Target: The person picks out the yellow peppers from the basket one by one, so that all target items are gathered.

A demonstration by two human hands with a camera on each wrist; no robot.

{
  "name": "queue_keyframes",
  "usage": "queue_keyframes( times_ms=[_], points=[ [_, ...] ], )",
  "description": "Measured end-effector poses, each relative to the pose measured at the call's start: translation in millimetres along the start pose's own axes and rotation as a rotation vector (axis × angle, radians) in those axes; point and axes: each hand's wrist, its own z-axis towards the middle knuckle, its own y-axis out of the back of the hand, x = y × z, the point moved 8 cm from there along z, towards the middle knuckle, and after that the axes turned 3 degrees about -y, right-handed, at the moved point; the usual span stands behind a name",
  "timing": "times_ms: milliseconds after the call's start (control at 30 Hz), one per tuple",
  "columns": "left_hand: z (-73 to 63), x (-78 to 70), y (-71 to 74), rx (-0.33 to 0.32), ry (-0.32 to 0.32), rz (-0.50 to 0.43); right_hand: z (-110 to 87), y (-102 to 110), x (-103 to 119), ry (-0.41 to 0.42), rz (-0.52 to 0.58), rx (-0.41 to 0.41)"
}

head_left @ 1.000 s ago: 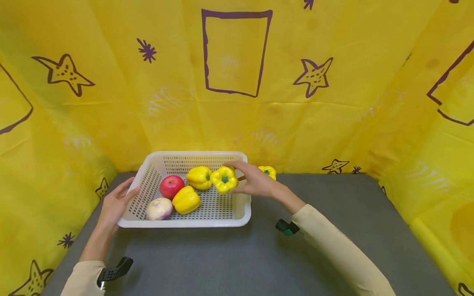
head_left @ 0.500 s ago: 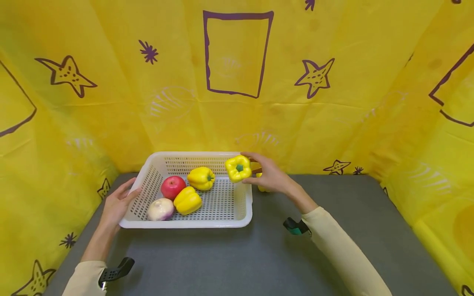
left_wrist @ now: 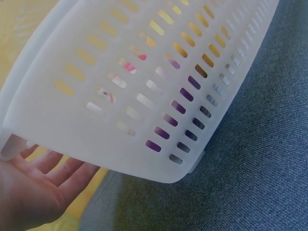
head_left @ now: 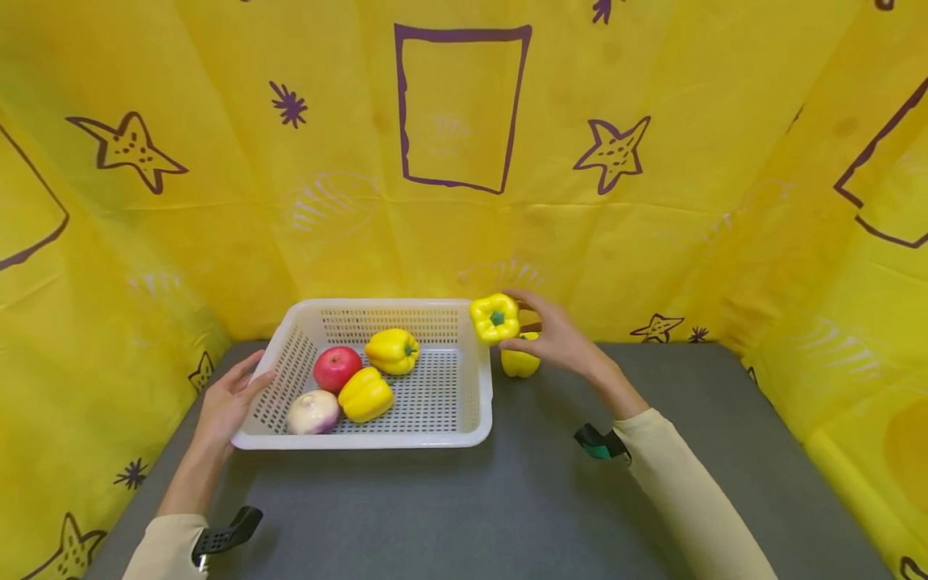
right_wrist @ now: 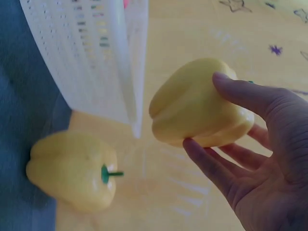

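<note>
My right hand (head_left: 554, 334) pinches a yellow bell pepper (head_left: 495, 319) between thumb and fingers, held up just beyond the right rim of a white plastic basket (head_left: 362, 440). In the right wrist view the held pepper (right_wrist: 197, 106) is well above the table. A second yellow pepper (right_wrist: 72, 168) with a green stem rests on the table below it, outside the basket. My left hand (head_left: 226, 403) grips the basket's left rim; the left wrist view shows its fingers (left_wrist: 67, 175) at the slotted end wall. Inside lie two yellow peppers (head_left: 392, 351), a red round fruit (head_left: 337, 369) and a white-purple turnip (head_left: 313, 412).
A dark grey table (head_left: 406, 515) carries the basket near its back edge. Yellow cloth (head_left: 464, 242) with starfish drawings hangs behind and on both sides. The basket's contents sit toward its left and middle, with bare slotted floor (head_left: 431, 403) at its right.
My right hand has moved right with the pepper, from over the basket's inside to past its right rim. The pepper on the table shows more now. My left hand stays on the rim.
</note>
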Motion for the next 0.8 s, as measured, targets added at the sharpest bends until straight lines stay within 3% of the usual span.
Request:
queue_keyframes(
  times_ms=[367, 800],
  points=[
    [3.4, 0.9, -0.1, 0.001, -0.016, -0.035, -13.0, 25, -33, -0.11, 0.137, -0.025],
    [2.5, 0.7, -0.4, -0.003, -0.031, -0.038, -30.6, 46, -60, -0.204, 0.121, -0.048]
  ],
)
